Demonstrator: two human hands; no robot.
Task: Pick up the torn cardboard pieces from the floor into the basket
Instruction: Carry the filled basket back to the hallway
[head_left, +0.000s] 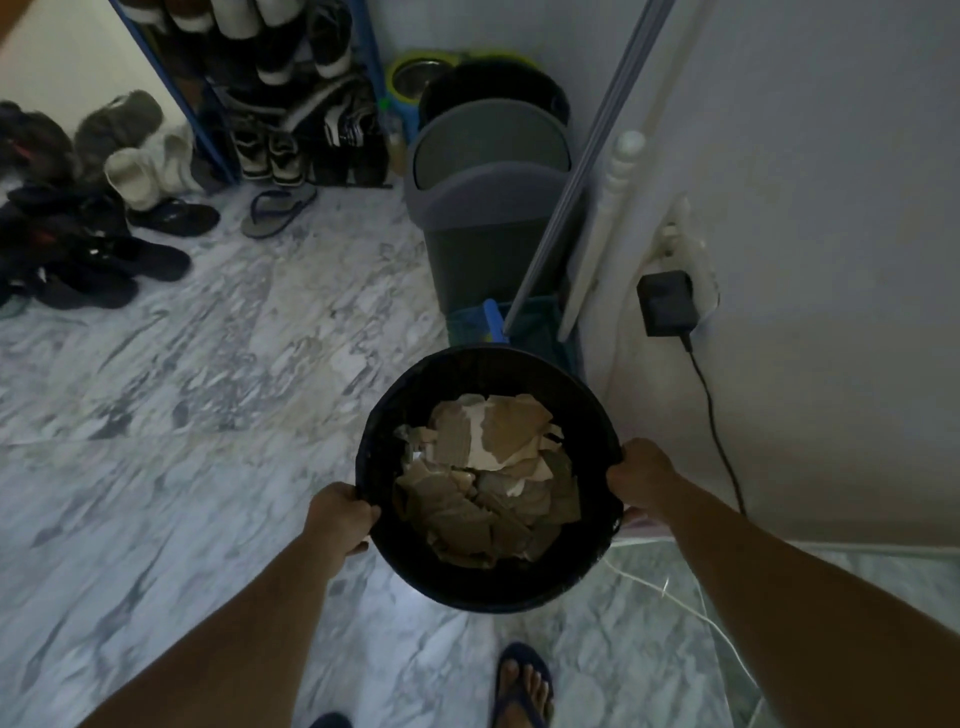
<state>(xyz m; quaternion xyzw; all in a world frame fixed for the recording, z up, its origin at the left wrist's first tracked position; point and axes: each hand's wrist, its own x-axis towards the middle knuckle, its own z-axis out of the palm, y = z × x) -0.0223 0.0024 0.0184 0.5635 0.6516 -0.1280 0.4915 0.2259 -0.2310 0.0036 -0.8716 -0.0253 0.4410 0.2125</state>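
A round black basket (582, 395) is held up above the marble floor, in front of me. Several torn brown and white cardboard pieces (488, 478) lie piled inside it. My left hand (340, 517) grips the basket's left rim, fingers curled over the edge. On the opposite side, my right hand (641, 475) grips the right rim. No loose cardboard shows on the visible floor.
A grey swing-lid bin (488, 208) stands straight ahead by the wall, with a broom handle (582, 171) leaning beside it. A shoe rack (291, 104) and scattered shoes (88, 234) fill the far left. A black adapter (665, 304) with cable hangs on the right wall. My sandalled foot (522, 686) is below.
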